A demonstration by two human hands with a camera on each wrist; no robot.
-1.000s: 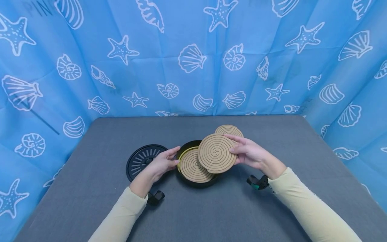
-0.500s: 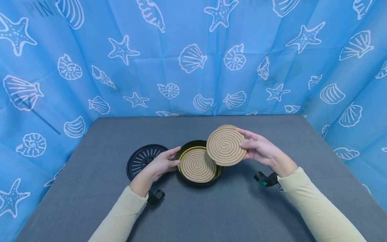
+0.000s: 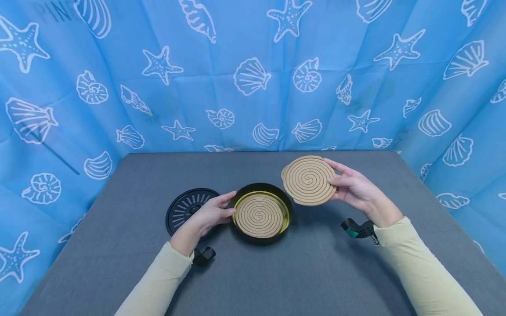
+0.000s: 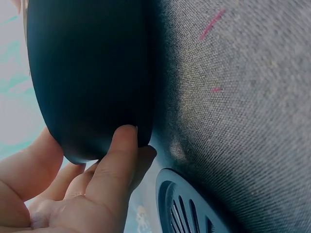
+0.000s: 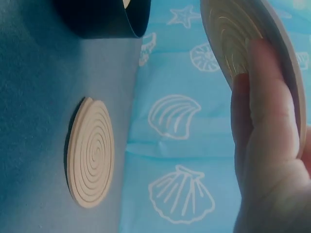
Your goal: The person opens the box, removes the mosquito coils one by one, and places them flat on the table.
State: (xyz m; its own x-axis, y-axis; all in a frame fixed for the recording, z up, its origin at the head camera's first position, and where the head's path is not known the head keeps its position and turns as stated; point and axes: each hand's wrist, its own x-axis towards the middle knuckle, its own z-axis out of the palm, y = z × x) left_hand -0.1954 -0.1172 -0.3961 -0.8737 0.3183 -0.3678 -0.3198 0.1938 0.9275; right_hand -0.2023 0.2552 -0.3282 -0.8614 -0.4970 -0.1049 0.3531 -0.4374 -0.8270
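My right hand (image 3: 353,186) pinches a tan spiral mosquito coil (image 3: 309,181) by its right edge, raised above the table to the right of the tin. In the right wrist view, my fingers spread over the underside of this coil (image 5: 228,34). My left hand (image 3: 211,215) holds the left side of a round black tin (image 3: 261,241) with a gold inside; the left wrist view has its fingers against the dark outer wall (image 4: 92,73). Another coil (image 3: 259,216) lies inside the tin. Beneath the raised coil, mostly hidden in the head view, more coil (image 5: 92,153) lies on the table.
A black slotted lid (image 3: 186,208) lies on the grey table (image 3: 276,281) left of the tin, partly behind my left hand. A blue curtain with white shells and starfish (image 3: 253,109) hangs right behind the table.
My right hand has moved the coil right and away from over the tin, uncovering the coil inside, until it overlaps the coil lying on the table. The left hand has stayed on the tin.
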